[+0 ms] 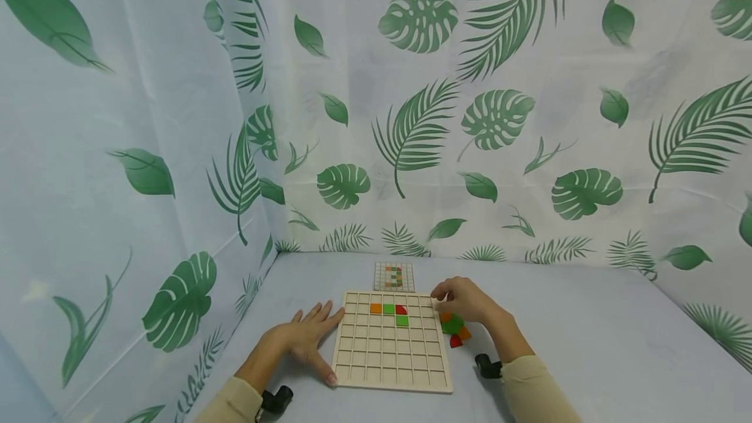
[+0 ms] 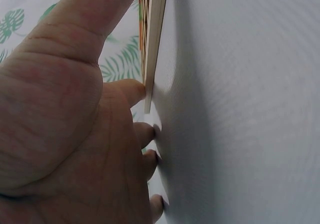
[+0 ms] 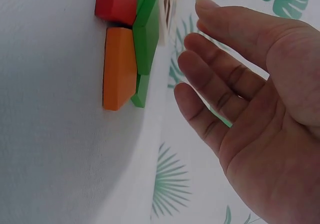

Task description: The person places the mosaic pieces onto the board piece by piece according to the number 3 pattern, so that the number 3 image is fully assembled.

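A wooden grid board point(image 1: 388, 348) lies on the table, with an orange tile point(image 1: 376, 309), a green tile point(image 1: 389, 309), a red tile point(image 1: 401, 310) and a second green tile point(image 1: 402, 321) in its upper cells. Fingers spread, my left hand point(image 1: 305, 338) rests along the board's left edge; its thumb touches the near left corner. My right hand point(image 1: 467, 299) hovers over the loose pieces at the board's right, fingers loosely bent. The right wrist view shows nothing between them. Beneath lie an orange block point(image 3: 119, 68), a red block point(image 3: 116, 3) and stacked green blocks point(image 3: 146, 33).
Just beyond the board's far edge lies a small printed grid card point(image 1: 380, 277) with coloured cells. Leaf-patterned cloth point(image 1: 364, 149) hangs behind and at the left of the table point(image 1: 587, 338). Dark wrist devices point(image 1: 487, 366) sit below both hands.
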Tool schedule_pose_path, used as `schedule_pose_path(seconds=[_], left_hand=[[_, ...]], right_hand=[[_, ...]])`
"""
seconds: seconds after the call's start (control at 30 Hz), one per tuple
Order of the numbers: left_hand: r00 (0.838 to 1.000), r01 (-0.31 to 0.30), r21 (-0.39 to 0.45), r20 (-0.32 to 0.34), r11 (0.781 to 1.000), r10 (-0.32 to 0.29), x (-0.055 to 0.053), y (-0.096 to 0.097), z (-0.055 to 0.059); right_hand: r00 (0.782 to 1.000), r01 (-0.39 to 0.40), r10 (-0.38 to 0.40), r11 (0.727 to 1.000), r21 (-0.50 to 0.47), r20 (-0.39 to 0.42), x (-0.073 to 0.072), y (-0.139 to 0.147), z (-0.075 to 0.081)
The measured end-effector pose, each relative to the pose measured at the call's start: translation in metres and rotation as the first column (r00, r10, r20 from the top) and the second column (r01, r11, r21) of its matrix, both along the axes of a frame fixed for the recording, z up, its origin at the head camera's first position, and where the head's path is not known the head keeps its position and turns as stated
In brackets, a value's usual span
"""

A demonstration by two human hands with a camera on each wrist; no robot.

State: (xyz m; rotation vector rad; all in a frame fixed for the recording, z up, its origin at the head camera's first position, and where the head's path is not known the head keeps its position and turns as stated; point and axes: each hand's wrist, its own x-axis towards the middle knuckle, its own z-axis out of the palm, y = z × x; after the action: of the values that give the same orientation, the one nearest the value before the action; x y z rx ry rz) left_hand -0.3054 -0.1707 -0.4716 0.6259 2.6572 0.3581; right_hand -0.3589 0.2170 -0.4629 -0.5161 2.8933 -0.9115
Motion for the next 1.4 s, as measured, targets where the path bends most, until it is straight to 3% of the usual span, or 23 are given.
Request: schedule_pose_path(seconds=[0.2, 0.33, 0.77, 1.4], left_hand=[[1.0, 0.005, 0.004, -0.003, 1.0, -0.005, 0.0, -0.0001, 0.0006], [1.0, 0.003, 0.005, -0.001, 1.0, -0.003, 0.0003, 0.0001, 0.001], [1.0, 0.002, 0.001, -0.006, 1.0, -0.002, 0.0013, 0.0011, 0.0008], [1.0, 0.006, 0.007, -0.011, 1.0, -0.006, -0.0003, -0.0003, -0.0004]], right_hand=[[0.997, 0.054, -0.054, 0.999, 0.002, 0.057, 0.0027, 0.0002, 0.0029], [0.995, 0.051, -0.051, 0.999, 0.003, 0.085, 0.0048, 0.0018, 0.0031], [0.991, 0.076, -0.08, 0.996, 0.035, 0.108, 0.0043, 0.0067, -0.0026], [0.996, 0.01, -0.016, 0.998, 0.063, 0.093, 0.0029, 0.0056, -0.0047]])
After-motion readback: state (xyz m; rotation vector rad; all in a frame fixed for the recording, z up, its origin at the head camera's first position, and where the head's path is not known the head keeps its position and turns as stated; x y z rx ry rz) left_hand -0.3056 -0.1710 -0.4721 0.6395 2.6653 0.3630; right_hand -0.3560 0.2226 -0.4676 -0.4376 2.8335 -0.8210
